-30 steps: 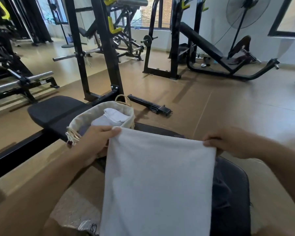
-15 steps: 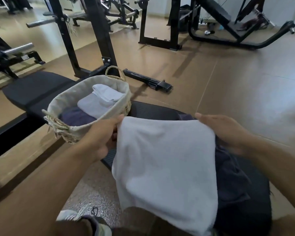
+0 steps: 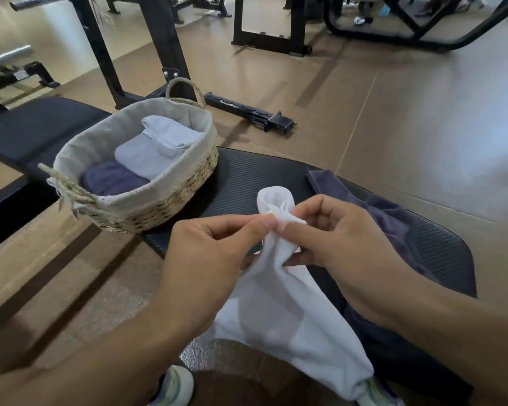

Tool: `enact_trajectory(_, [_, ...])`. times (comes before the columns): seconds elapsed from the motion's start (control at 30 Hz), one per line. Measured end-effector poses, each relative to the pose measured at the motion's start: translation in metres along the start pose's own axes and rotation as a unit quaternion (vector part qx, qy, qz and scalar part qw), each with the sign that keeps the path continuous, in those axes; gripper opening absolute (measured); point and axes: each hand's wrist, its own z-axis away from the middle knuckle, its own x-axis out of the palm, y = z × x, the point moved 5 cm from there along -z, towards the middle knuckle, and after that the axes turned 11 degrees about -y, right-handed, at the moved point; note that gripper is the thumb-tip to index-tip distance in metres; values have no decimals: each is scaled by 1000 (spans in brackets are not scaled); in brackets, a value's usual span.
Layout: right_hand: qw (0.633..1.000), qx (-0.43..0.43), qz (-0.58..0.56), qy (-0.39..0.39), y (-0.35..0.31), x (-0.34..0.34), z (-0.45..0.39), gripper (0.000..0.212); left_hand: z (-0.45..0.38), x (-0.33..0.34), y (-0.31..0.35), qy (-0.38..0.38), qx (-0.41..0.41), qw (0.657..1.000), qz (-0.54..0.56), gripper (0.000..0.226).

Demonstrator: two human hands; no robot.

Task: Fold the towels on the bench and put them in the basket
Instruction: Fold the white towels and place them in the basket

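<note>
A white towel [image 3: 285,312] hangs doubled in front of me, its top corners pinched together. My left hand [image 3: 214,259] and my right hand [image 3: 332,238] both grip those corners, fingertips almost touching. A woven basket [image 3: 170,197] with a cloth lining stands on the black bench [image 3: 247,177] to the left of my hands. Inside it lie a folded white towel [image 3: 165,136], a pale folded towel [image 3: 141,159] and a dark purple towel [image 3: 112,180]. Another purple towel [image 3: 393,218] lies loose on the bench behind my right hand.
A black rack upright [image 3: 165,45] rises just behind the basket. A black bar [image 3: 247,112] lies on the tan floor beyond the bench. More gym frames [image 3: 267,24] stand farther back. My shoes [image 3: 173,388] show below the towel.
My hands have come together, bringing the towel's two top corners to meet, so the spread towel now hangs folded in half. The view has tilted further down.
</note>
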Motion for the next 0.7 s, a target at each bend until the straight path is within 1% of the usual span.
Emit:
enact_trajectory(0.1, [999,-12,32,2,0,2,4,21,2,1,0,11,6,1000,-5,12])
enact_trajectory(0.23, [997,-26,67,23,-4,2,6,17,4,0,2,25,16,1000,-10,5])
enact_trajectory(0.3, [997,-21,69,29,-3,1,5,18,5,0,1,26,21,999,-8,6])
enact_trajectory(0.4, [997,-5,73,11,-1,4,6,17,7,4,-1,23,22,999,1,7])
enact_trajectory(0.43, [997,1,81,0,-2,5,6,18,7,5,-2,24,20,1000,5,9])
enact_trajectory(0.5, [995,13,94,-25,-1,10,8,31,8,7,-3,23,13,1000,2,18])
enact_trajectory(0.53, [993,15,116,-29,-1,12,9,38,9,9,-4,18,8,1000,-9,24])
enact_trajectory(0.57, [988,12,149,-27,0,13,9,39,10,11,-5,6,4,1000,-24,28])
enact_trajectory(0.63, [982,-7,191,-13,0,14,8,32,12,15,-5,-10,6,999,-48,31])
enact_trajectory(0.7, [981,-34,192,-1,-2,13,8,27,12,12,-5,-4,9,999,-37,26])
